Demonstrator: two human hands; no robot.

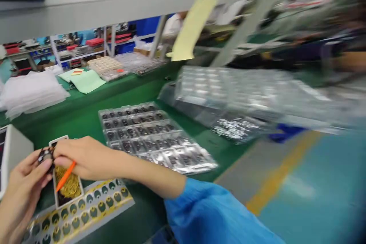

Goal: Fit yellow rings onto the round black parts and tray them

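Note:
My left hand (27,185) is closed around a small dark round part (45,155) with light spots. Fingers of my right hand (77,156) meet it at that part and also hold an orange pointed stick (66,176), whose tip slants down and left. Whether the stick is a pen or tweezers I cannot tell. Under both hands lies a narrow white box (82,190) with a heap of small gold-coloured pieces (70,188). In front of the box is a sticker sheet (94,213) with rows of dark round shapes edged in yellow.
A clear compartment tray (140,131) of dark parts lies on the green bench (126,93). Stacked clear trays (228,91) are blurred at the right. A white device (20,152) stands left. A grey shelf beam (114,7) crosses above, with a hanging yellow paper (193,28).

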